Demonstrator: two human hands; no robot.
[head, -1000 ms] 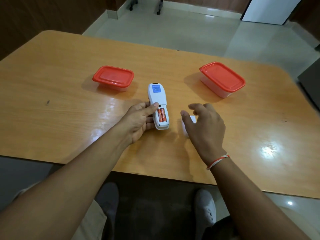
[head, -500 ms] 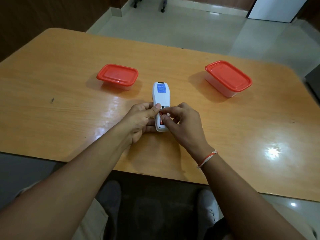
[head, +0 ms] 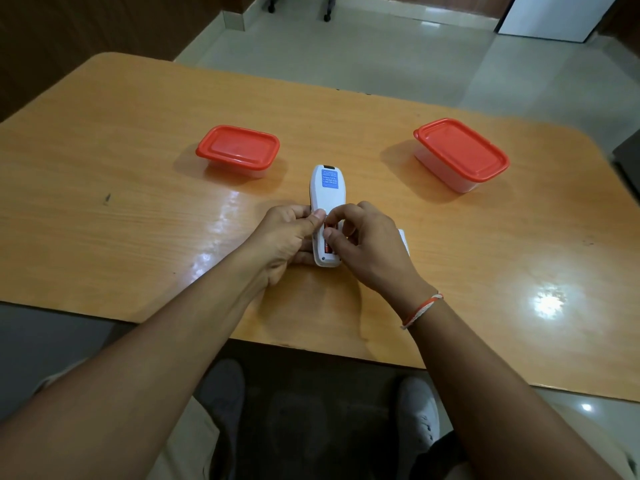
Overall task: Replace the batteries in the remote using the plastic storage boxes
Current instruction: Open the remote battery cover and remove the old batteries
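The wooden table [head: 138, 209] fills the middle of the frame. Two red-lidded boxes, left box [head: 237, 150] and right box [head: 461, 154], sit shut toward the top, likely awaiting batteries. The white remote [head: 325, 192] lies face down at centre. The left hand [head: 284, 233] grips its side, steadying it, while the right hand [head: 367, 237] pinches a battery [head: 326, 250] in the open compartment.

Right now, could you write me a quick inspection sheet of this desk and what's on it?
Surface: glossy orange wooden table, glare patches.
Job's things: white plastic remote face down, battery bay open, orange batteries inside; two clear plastic boxes, red lids on; white battery cover beside the right hand.
Clutter: nothing seen.
Hands: left hand holds remote; right hand pinches at batteries.
Cables: nothing seen.
Surroundings: tiled floor.
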